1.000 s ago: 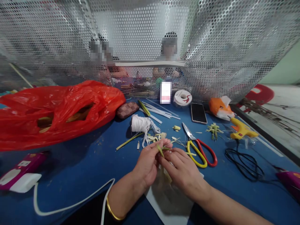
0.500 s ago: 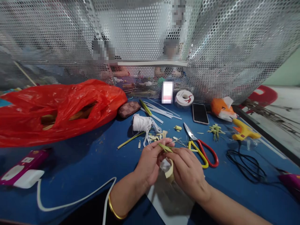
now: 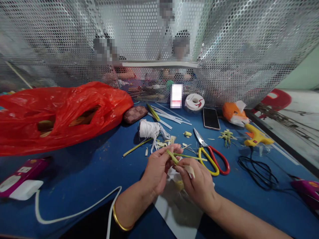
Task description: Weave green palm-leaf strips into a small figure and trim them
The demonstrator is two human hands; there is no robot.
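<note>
Between my hands is a folded green leaf strip [image 3: 172, 157], with a thin green length pointing right toward the scissors. My left hand [image 3: 157, 169] pinches its folded part between thumb and fingers. Close beside it, my right hand [image 3: 198, 182] grips the strip too, and a pale, curled end [image 3: 189, 170] sticks out over its fingers. Below my hands lies a pale sheet [image 3: 176, 212]. Scissors [image 3: 208, 149] with one red and one yellow handle lie just right of my right hand. Pale leaf scraps [image 3: 163, 144] are scattered beyond my fingertips.
A red plastic bag [image 3: 62, 116] fills the left. A white thread spool [image 3: 149, 128], checkered pouch [image 3: 135, 114], ribbon roll [image 3: 194, 102] and dark phone [image 3: 211, 118] lie farther back. The yellow glue gun [image 3: 258, 136] with its cord is at right. A perforated screen [image 3: 139, 30] stands behind.
My right hand has turned and shifted slightly. The pale loop that hung below my hands now shows as an end above my right fingers, and a thin green length extends right.
</note>
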